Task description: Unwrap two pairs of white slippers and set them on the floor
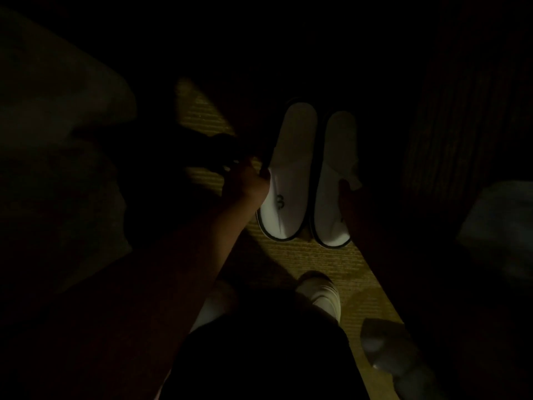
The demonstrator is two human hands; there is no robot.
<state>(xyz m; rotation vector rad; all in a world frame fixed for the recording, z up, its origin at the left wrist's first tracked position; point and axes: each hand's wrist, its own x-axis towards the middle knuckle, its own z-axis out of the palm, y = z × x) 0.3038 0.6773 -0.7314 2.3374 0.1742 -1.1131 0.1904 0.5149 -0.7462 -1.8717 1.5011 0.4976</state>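
The room is very dark. Two white slippers with dark trim lie side by side on the yellowish carpet (302, 261) in a patch of light, with a gap between them. My left hand (248, 181) grips the left edge of the left slipper (288, 174), fingers curled around its rim. My right hand (350, 197) is in shadow; its thumb rests on top of the right slipper (331, 183) near the opening, and its fingers are hidden beyond the outer side. No wrapping shows on either slipper.
My two feet in pale shoes (320, 293) stand just below the slippers. Pale bedding (57, 111) fills the left side. A dim pale shape (501, 226) sits at the right, and a crumpled glossy object (383, 342) lies at the lower right.
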